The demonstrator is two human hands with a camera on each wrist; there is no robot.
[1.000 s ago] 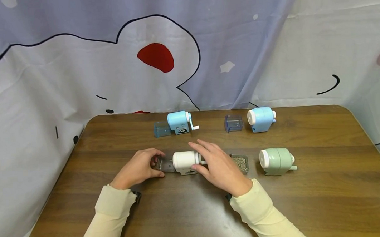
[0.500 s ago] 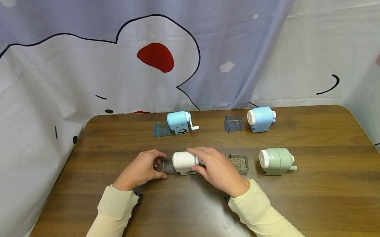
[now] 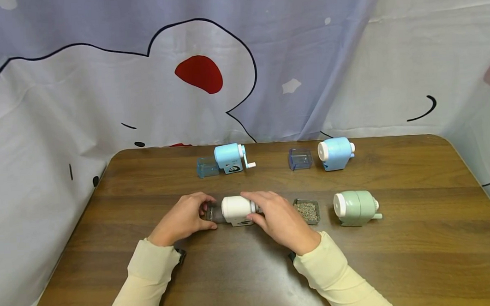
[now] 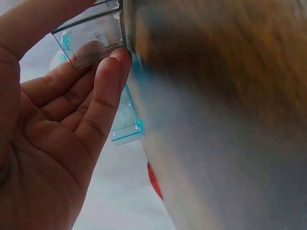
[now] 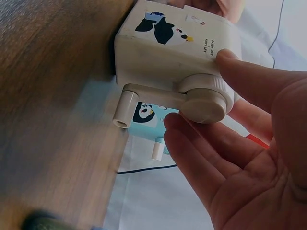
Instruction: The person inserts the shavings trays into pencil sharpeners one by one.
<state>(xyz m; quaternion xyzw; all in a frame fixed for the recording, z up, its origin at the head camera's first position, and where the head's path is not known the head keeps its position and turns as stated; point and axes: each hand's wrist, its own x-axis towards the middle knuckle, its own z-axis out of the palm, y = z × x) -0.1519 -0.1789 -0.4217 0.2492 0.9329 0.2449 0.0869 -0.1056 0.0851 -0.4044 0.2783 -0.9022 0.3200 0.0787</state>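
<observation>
A white hand-crank pencil sharpener (image 3: 236, 209) with panda stickers stands in the middle of the table, its crank (image 5: 158, 96) hanging on the right side. Its smoky clear shavings drawer (image 3: 217, 214) sticks out on the left. My left hand (image 3: 186, 219) pinches the outer end of that drawer (image 4: 93, 38) between thumb and fingers. On the other side, my right hand (image 3: 277, 219) grips the sharpener's crank end. In the right wrist view, the thumb (image 5: 240, 67) lies against the body, and the fingers curl behind the crank hub.
Right of my right hand lies a drawer filled with shavings (image 3: 308, 211), then a green sharpener (image 3: 357, 207). Farther back stand a light-blue sharpener (image 3: 229, 157) with its drawer (image 3: 208, 167) partly out, a blue sharpener (image 3: 337, 153) and a separate clear drawer (image 3: 300, 159). A curtain hangs behind.
My right hand has come down and closed round the sharpener's crank end. The left hand has moved slightly right with the drawer, which now sticks out a little less.
</observation>
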